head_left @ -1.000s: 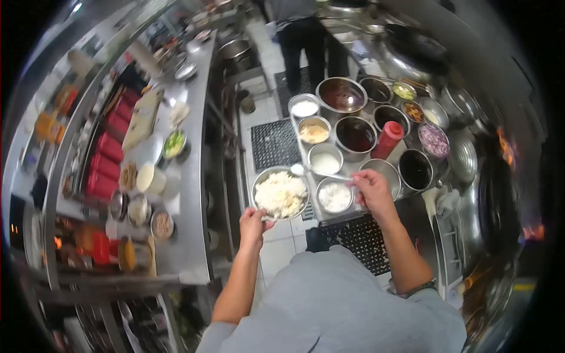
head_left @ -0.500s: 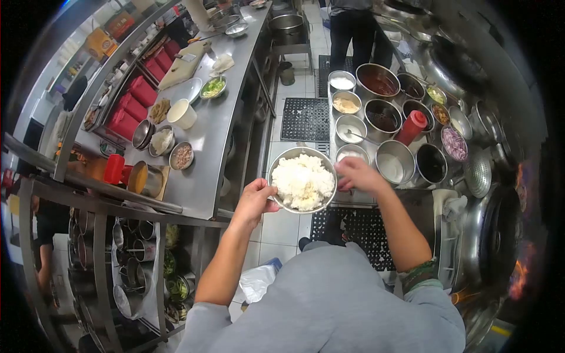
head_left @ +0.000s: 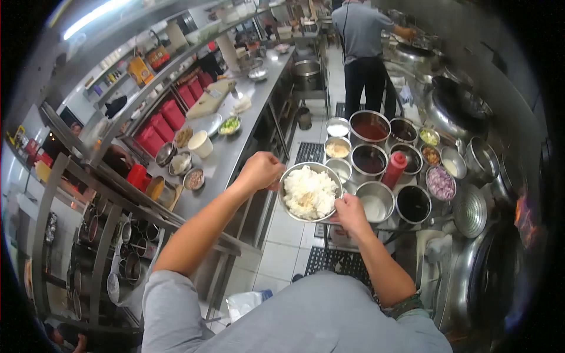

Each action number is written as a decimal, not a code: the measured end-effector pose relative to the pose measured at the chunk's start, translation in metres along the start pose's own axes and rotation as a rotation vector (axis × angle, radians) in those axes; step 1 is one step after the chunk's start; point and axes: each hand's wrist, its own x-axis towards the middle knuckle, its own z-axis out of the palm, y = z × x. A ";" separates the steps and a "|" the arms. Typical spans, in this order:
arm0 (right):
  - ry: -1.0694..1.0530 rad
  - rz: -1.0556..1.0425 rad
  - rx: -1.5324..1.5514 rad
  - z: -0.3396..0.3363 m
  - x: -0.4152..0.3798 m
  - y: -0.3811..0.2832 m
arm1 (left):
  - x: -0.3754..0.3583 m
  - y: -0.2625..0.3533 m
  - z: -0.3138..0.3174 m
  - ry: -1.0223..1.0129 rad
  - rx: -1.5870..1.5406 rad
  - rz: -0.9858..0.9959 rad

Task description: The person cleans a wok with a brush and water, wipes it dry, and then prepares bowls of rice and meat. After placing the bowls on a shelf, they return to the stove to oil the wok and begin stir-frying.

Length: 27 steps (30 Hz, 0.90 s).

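A metal bowl (head_left: 283,204) heaped with white rice (head_left: 310,191) is held up in front of me. A light brown patch shows on the near part of the rice. My right hand (head_left: 351,213) grips the bowl's right rim, thumb on top. At the bowl's upper left, my left hand (head_left: 262,171) has its fingers curled together beside the rim; whatever they may pinch is hidden. Just beyond the bowl on the right stand a metal pot with white contents (head_left: 375,202) and a red squeeze bottle (head_left: 394,169).
Several pots of sauces, including a red one (head_left: 370,126), crowd the right counter with a bowl of chopped onion (head_left: 441,183). Woks and a flame (head_left: 524,215) are at far right. A steel counter (head_left: 235,154) runs along the left. Another person (head_left: 362,53) stands ahead.
My right hand has come back from the seasoning containers to the bowl's right rim. My left hand has left its hold on the left rim and risen. The view has tilted up.
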 end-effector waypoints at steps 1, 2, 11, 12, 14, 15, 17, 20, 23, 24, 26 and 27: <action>-0.013 -0.017 0.016 -0.009 0.001 -0.005 | -0.005 0.040 0.006 -0.042 -0.006 0.054; -0.021 -0.028 0.037 -0.018 0.002 -0.007 | -0.006 0.071 0.017 -0.093 -0.007 0.104; 0.087 -0.125 0.001 -0.155 -0.016 -0.026 | -0.022 0.205 0.133 0.048 0.256 0.663; 0.079 -0.138 0.076 -0.174 -0.015 -0.019 | -0.012 0.200 0.153 0.059 0.469 0.831; 0.148 -0.116 0.105 -0.211 -0.022 -0.010 | -0.004 0.198 0.185 0.183 0.701 1.066; 0.184 -0.112 0.148 -0.228 -0.023 -0.002 | -0.010 0.207 0.189 0.294 0.728 1.112; 0.330 -0.158 0.318 -0.267 -0.042 0.006 | -0.016 0.217 0.185 0.523 0.460 1.201; 0.586 -0.095 0.287 -0.340 -0.073 0.021 | -0.009 0.140 0.178 0.474 -0.284 0.680; 0.880 -0.109 0.160 -0.407 -0.100 0.052 | -0.026 0.040 0.205 0.498 -0.284 0.430; 0.987 -0.105 0.123 -0.434 -0.099 0.083 | -0.035 -0.002 0.212 0.500 -0.001 0.388; 1.139 -0.031 -0.009 -0.466 -0.108 0.094 | -0.054 -0.088 0.230 0.483 0.147 0.270; 1.198 0.009 -0.081 -0.483 -0.105 0.110 | -0.063 -0.129 0.240 0.467 0.016 0.192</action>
